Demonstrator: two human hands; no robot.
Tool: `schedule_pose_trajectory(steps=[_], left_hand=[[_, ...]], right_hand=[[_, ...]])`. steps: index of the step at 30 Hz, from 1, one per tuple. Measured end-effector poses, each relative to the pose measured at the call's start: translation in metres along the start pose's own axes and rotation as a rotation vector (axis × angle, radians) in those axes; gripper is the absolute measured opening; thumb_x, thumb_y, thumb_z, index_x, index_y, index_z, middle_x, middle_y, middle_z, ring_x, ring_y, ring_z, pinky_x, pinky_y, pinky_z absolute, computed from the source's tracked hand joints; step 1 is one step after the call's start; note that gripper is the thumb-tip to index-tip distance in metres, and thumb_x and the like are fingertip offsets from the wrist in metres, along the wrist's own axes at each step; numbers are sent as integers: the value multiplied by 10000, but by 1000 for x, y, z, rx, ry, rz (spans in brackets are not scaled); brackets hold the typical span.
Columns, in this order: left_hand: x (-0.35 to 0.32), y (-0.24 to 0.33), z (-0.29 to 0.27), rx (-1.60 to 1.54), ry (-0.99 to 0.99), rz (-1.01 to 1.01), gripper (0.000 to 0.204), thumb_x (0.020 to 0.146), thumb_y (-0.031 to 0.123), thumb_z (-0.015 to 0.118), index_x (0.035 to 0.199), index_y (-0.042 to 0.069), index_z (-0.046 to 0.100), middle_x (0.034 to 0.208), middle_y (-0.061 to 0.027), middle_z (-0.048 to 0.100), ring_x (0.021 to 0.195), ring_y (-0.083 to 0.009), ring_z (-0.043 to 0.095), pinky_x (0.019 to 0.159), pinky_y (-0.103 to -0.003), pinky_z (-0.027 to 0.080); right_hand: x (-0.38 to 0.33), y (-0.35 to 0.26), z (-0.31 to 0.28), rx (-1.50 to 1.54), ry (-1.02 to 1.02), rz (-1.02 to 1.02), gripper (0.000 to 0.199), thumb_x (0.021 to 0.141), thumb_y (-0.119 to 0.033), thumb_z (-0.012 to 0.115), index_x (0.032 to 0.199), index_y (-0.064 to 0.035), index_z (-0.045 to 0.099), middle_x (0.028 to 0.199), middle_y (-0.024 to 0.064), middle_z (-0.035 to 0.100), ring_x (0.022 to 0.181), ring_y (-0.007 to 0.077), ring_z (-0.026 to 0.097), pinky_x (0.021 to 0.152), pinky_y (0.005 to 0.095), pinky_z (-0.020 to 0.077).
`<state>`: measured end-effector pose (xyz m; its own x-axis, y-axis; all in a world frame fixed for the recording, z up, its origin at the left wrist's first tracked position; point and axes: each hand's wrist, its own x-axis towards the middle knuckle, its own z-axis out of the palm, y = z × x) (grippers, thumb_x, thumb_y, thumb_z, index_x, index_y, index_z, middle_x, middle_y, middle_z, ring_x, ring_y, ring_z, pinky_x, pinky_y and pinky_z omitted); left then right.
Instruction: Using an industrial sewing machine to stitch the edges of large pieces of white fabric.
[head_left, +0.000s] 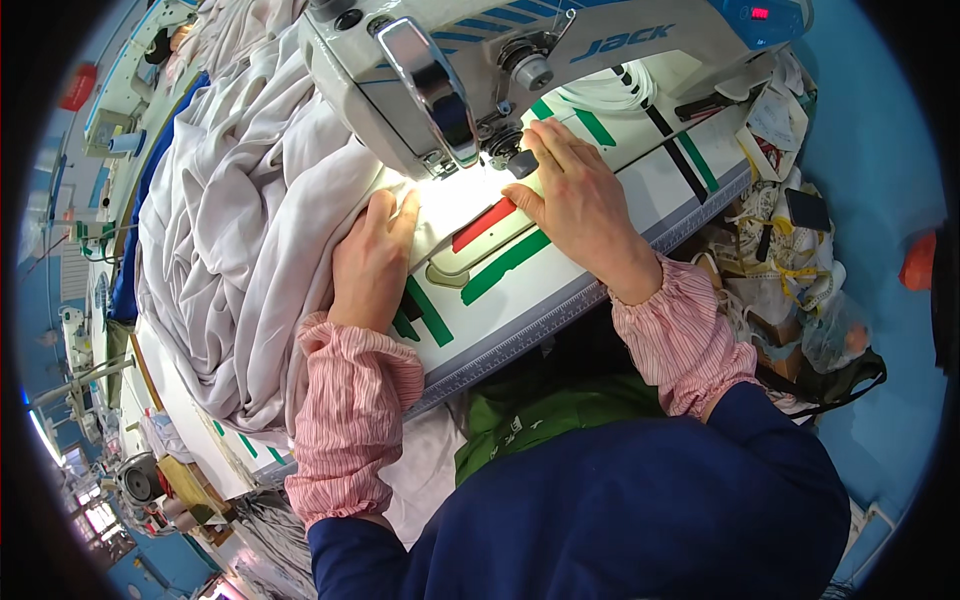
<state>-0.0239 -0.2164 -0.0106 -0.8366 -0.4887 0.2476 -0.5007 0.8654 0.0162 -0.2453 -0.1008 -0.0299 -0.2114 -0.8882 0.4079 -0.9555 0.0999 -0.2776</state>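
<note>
A large heap of pale grey-white cloth covers the left of the sewing table and runs toward the sewing machine. My left hand is at the cloth's right edge, its fingers bent and gripping the fabric left of the needle area. Beneath the machine head, bright lamp light washes out the needle, the presser foot and the cloth there. My right hand lies palm down right of the needle area, fingers stretched forward and thumb pointing left. Whether cloth lies beneath its fingertips is hard to see.
Green tape strips and a red strip mark the white tabletop. A ruler strip runs along its front edge. Coiled white cord lies behind the machine arm. Bags and scraps crowd the right side, by a blue wall.
</note>
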Motion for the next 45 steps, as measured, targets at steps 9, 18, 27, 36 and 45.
schedule_pose_trajectory(steps=[9,18,27,36,45], left_hand=[[5,-4,0,11,-8,-11,380,828,29,578,1202,46,649,999,-64,513,821,-193,633,670,-323,543],[6,-7,2,3,25,-3,402,821,24,581,1217,49,643,1000,-59,520,814,-190,635,670,-317,543],[5,-4,1,7,35,17,378,826,36,575,1198,48,642,1025,-56,535,833,-189,637,681,-313,545],[1,0,-2,-45,-1,54,351,830,43,576,1174,49,647,1031,-68,552,874,-204,640,686,-315,548],[1,0,-3,-63,17,68,351,831,45,577,1174,50,649,1042,-68,556,908,-206,644,701,-317,550]], right_hand=[[8,-1,-4,-39,32,-41,528,867,-339,715,1177,72,596,1328,172,558,1281,316,500,1055,402,423],[39,1,-1,494,177,-146,179,780,-60,763,928,-58,663,786,103,623,699,272,613,593,356,464],[38,0,9,497,253,-124,181,748,16,751,891,-54,666,755,99,643,679,268,636,561,346,469],[37,0,1,440,200,-119,139,784,-30,750,894,-60,671,751,93,630,671,261,630,569,344,476],[15,-3,4,304,-19,-374,193,717,-65,715,905,-105,731,882,10,616,873,210,626,777,340,519]])
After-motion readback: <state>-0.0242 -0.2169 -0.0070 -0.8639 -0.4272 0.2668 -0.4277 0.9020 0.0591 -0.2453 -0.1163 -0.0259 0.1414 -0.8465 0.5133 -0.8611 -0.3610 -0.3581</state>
